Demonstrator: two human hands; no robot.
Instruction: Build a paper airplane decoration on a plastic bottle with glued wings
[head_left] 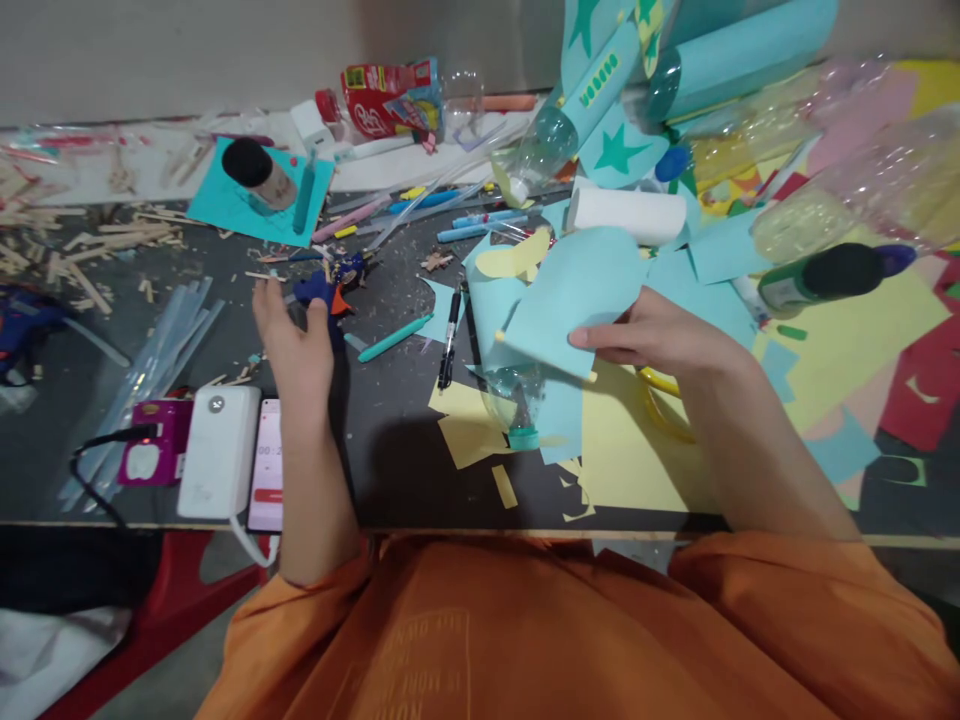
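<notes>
My right hand [652,335] pinches a light blue paper cutout [581,285] with a rounded top, thumb on its face. Small yellowish bits show along the cutout's lower edge. Below it lies a plastic bottle wrapped in light blue paper, its teal cap [523,438] toward me. My left hand [296,335] is over the dark table, fingers apart, beside a blue glue gun [319,290] with an orange part. A thin wooden stick [267,277] lies by its fingertips. Between my hands are a teal pen [396,338] and a black pen [450,340].
At left are clear glue sticks [161,350], a white power bank [217,450], a phone [266,470] and wood scraps [97,250]. A red-labelled bottle [394,100] lies at the back. Paper-wrapped bottles [742,55], a dark-capped bottle [817,280] and yellow paper [645,460] occupy the right.
</notes>
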